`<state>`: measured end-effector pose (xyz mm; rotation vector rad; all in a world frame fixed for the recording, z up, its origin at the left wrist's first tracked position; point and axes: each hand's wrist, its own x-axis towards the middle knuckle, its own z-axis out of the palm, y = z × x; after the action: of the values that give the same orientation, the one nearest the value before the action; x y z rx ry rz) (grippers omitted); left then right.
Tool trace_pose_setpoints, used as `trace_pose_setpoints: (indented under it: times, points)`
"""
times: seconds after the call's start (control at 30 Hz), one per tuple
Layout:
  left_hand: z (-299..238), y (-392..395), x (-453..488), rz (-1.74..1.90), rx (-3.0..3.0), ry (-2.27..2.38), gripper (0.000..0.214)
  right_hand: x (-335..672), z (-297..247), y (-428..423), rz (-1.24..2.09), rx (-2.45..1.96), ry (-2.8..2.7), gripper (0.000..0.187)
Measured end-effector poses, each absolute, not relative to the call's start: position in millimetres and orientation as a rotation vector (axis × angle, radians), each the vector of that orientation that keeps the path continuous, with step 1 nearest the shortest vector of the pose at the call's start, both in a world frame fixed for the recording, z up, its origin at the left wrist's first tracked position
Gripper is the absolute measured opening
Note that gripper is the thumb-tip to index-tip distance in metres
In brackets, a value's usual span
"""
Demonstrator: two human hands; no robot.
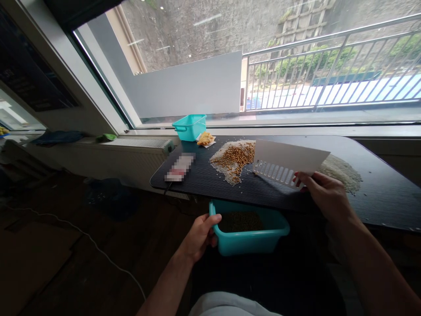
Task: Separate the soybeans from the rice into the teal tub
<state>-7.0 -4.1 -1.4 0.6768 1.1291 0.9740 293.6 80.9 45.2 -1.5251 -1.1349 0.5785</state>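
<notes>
My left hand (201,235) is closed on the left rim of a turquoise plastic tub (250,243), held just under the table's front edge. Small dark green grains (241,220) cover the tub's floor. With my right hand (325,191) I grip a thin white card (289,159) that has a row of long slots along its lower side. The card stands tilted over the dark table. Left of it lies a heap of yellow-brown beans mixed with white grains (234,158). Behind my right hand spreads a pile of pale rice-like grains (342,172), partly hidden by the hand and card.
A second turquoise tub (190,127) stands at the table's back left corner, with a yellowish crumpled thing (206,139) on white paper beside it. A blurred-out flat object (180,167) with a cable lies at the left edge. A radiator (138,151) and window border the table (204,182).
</notes>
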Motion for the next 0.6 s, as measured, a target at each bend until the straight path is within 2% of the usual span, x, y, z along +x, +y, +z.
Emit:
trace_pose_setpoints:
  times: [0.13,0.4,0.6]
  points:
    - [-1,-4,-7,0.973,0.679,1.127,0.043,294,47,74,0.546,-1.513,-1.133,0.024]
    - [-3,-3,-8,0.983,0.673,1.128,0.044,288,53,66,0.669,-1.386,-1.405,0.041]
    - [-5,-2,-12,0.980,0.666,1.117,0.043,286,52,61,0.729,-1.299,-1.488,0.043]
